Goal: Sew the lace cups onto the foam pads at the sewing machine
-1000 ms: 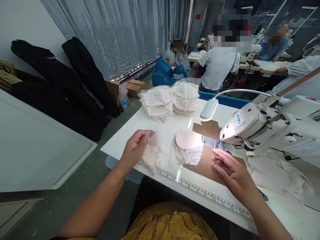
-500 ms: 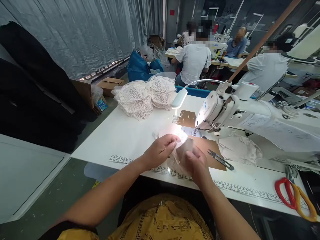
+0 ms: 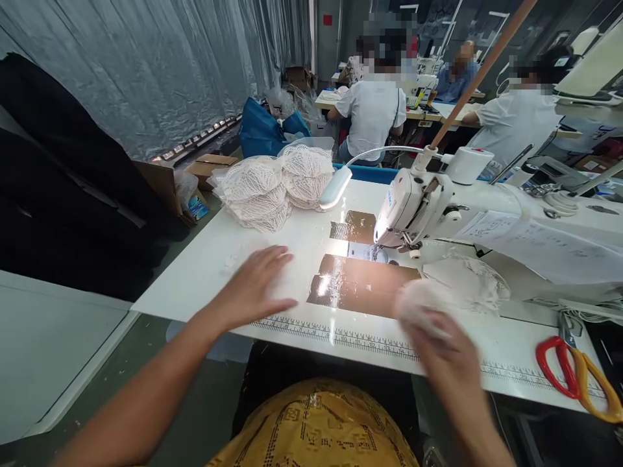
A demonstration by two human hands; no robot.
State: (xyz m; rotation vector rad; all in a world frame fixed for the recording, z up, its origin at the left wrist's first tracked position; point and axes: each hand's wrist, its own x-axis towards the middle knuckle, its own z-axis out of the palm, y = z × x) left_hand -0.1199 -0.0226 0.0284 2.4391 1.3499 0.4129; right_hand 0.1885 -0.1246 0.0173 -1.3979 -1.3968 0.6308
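- Held in the right hand, above the near right part of the table: a pale cloth piece, too blurred to tell its exact shape.
- Probably very light and soft, easy to crumple, maybe also delicate; better to take by the edge, between thumb and fingertips, without strong pulling.
- With thumb and fingers wide apart, at left: the left hand; just beyond, a sheer pale piece, impossible to say if touched.
- Underneath, white and smooth, with a printed ruler along the near edge; between the hands, a shiny brown sheet.
- At far left, lace stacks; at right, a sewing machine and scissors.
- Deeper in the room, a grey curtain, a blue bag and a seated person in white.
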